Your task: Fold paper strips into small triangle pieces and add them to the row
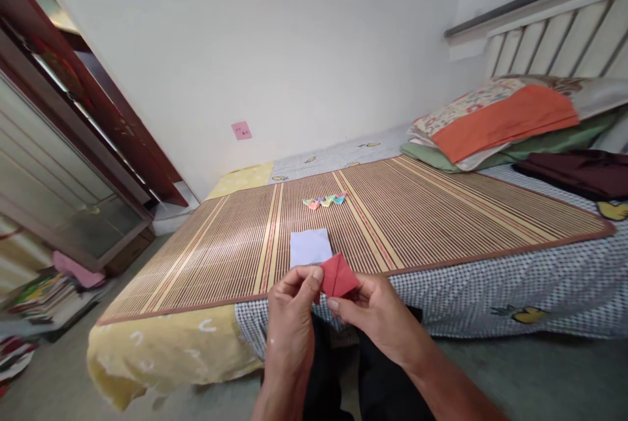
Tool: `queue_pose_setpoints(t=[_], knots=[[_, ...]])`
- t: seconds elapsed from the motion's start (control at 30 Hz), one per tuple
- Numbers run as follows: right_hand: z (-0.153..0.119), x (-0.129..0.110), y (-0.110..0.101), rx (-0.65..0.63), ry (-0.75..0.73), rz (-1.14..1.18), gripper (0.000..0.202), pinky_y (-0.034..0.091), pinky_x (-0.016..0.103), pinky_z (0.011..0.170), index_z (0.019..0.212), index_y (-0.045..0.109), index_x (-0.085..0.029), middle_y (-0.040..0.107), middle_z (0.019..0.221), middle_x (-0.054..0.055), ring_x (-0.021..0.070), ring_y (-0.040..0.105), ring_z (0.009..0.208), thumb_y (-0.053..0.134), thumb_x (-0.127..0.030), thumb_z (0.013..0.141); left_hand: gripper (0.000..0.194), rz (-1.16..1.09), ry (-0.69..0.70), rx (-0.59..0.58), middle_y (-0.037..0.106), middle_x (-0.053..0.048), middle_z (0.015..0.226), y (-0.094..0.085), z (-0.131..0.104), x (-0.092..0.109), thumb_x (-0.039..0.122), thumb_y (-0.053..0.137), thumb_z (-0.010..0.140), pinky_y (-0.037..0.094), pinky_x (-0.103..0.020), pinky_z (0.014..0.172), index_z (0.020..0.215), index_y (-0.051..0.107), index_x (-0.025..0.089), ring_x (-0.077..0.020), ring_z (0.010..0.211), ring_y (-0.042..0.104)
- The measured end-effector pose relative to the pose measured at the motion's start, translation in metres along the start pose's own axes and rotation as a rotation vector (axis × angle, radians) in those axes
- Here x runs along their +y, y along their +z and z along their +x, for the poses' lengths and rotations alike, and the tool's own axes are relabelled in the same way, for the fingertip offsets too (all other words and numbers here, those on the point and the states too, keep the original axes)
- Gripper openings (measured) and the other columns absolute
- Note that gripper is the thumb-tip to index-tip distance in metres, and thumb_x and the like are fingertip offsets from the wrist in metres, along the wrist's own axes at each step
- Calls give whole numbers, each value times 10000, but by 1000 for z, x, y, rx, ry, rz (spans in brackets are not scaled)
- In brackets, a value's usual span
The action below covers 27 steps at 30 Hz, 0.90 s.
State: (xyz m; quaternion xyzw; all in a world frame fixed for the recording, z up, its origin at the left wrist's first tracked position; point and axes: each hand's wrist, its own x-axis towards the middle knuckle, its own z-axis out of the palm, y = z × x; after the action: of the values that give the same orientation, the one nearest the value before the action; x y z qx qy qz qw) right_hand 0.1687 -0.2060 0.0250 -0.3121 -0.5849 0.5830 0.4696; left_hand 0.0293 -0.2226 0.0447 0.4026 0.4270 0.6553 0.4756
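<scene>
A folded piece of red paper (338, 275) with creases across it is held up between both hands, over the near edge of the bed mat. My left hand (294, 303) pinches its left corner between thumb and fingers. At the paper's right edge, my right hand (375, 306) is closed on it, thumb below the paper. Just behind lies a stack of pale bluish-white square paper (310, 246). Farther back on the mat sits a row of several small folded colored papers (324, 201).
The striped mat (235, 238) covers the bed. Folded bedding and an orange cloth (510, 121) are piled at the right, beside dark maroon cloth (574, 172). A white wall with a pink outlet (241, 131) stands behind. Books (42, 297) lie at the far left.
</scene>
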Motion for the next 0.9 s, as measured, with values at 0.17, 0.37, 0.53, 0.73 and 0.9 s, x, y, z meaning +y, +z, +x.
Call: queue_pose_setpoints(t=[0.17, 0.37, 0.53, 0.73, 0.9], knots=[[-4, 6, -1, 2, -81, -49, 74, 492, 288, 723, 847, 696, -167, 637, 779, 0, 165, 592, 746, 652, -217, 880, 275, -72, -69, -5, 543, 25, 612, 0, -1, -3, 365, 883, 734, 355, -233, 601, 669, 721, 153, -109, 600, 402], [-1, -2, -13, -25, -97, -15, 142, 515, 289, 768, 970, 721, -189, 697, 876, 19, 185, 640, 823, 678, -319, 931, 231, 117, 12, -44, 600, 3, 678, -5, -3, -1, 360, 811, 827, 385, -254, 650, 727, 732, 168, -141, 666, 476], [2, -10, -18, 153, -230, -144, 230, 481, 267, 691, 823, 699, -197, 673, 765, -1, 157, 610, 715, 628, -346, 984, 204, 291, 113, -116, 606, 1, 767, -6, -7, 0, 342, 719, 924, 407, -263, 697, 775, 717, 202, -160, 728, 522], [2, -9, -14, 214, -297, -305, 259, 442, 265, 653, 733, 611, -204, 599, 683, -22, 148, 568, 661, 575, -262, 983, 223, 561, 247, -136, 605, -23, 778, -6, -11, 6, 325, 635, 979, 413, -290, 706, 821, 751, 217, -193, 761, 560], [2, -10, -16, 176, -361, -388, 260, 427, 266, 644, 732, 571, -207, 574, 694, -22, 144, 553, 653, 542, -233, 989, 215, 493, 138, -182, 586, -9, 700, -6, -9, 7, 332, 708, 919, 392, -262, 600, 758, 741, 193, -152, 634, 514]])
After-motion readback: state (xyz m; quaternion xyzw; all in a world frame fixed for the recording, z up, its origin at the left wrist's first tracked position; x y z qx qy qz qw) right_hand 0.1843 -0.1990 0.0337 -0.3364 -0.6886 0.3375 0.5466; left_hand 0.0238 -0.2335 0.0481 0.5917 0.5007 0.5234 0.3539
